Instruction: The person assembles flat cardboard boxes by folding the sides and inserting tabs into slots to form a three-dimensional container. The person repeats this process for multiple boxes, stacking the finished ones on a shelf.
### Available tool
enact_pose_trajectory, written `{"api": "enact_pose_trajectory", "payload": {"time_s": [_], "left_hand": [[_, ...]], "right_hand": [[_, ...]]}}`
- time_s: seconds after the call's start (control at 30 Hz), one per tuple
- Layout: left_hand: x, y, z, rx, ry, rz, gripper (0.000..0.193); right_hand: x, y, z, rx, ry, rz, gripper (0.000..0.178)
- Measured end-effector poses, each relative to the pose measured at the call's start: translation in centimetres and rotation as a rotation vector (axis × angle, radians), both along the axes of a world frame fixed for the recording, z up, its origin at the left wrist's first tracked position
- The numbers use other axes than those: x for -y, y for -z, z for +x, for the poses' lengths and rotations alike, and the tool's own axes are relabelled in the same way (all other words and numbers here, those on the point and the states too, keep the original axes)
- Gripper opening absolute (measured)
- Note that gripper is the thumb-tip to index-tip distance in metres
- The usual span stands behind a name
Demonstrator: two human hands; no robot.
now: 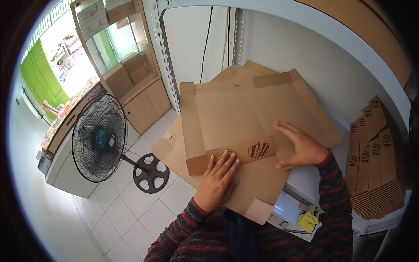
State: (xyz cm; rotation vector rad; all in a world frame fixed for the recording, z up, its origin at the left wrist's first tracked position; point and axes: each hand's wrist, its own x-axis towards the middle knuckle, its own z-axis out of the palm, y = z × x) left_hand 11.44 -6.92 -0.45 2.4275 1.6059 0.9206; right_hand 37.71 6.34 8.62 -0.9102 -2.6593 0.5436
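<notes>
A partly folded brown cardboard box [231, 109] lies in front of me, its inside facing up. The front flap [240, 155] stands raised and bears dark round printed marks. My left hand [218, 181] rests with its fingers stretched flat against that flap, covering part of one mark. At the flap's right end is my right hand [301, 146], thumb and fingers spread wide over the cardboard, gripping nothing. Whether its fingertips touch the board I cannot tell. Under the box, more flat cardboard sheets [253, 190] stick out toward me and to the left.
Folded boxes [375, 170] stand stacked at the right against the wall. A yellow cloth [308, 222] lies near my right forearm. A black fan [100, 137] stands on the tiled floor [131, 209] at the left, before a wooden cabinet [146, 105]. A perforated metal post [163, 56] rises behind the cardboard.
</notes>
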Motion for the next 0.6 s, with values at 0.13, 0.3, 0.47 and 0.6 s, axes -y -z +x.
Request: {"api": "enact_pose_trajectory", "payload": {"time_s": [0.13,0.3,0.47,0.6], "left_hand": [[-0.1,0.5,0.3,-0.011,-0.025,-0.043,0.059],[-0.2,0.2,0.3,-0.030,-0.015,-0.056,0.060],[0.0,0.0,0.6,-0.005,-0.009,-0.067,0.060],[0.1,0.0,0.7,0.021,0.006,-0.085,0.059]], "right_hand": [[0.4,-0.8,1.8,0.431,-0.025,0.094,0.085],[0.7,-0.1,1.9,0.403,0.022,0.041,0.057],[-1.1,-1.0,1.9,0.052,0.211,-0.065,0.036],[-2.4,1.7,1.3,-0.092,0.285,0.269,0.040]]}}
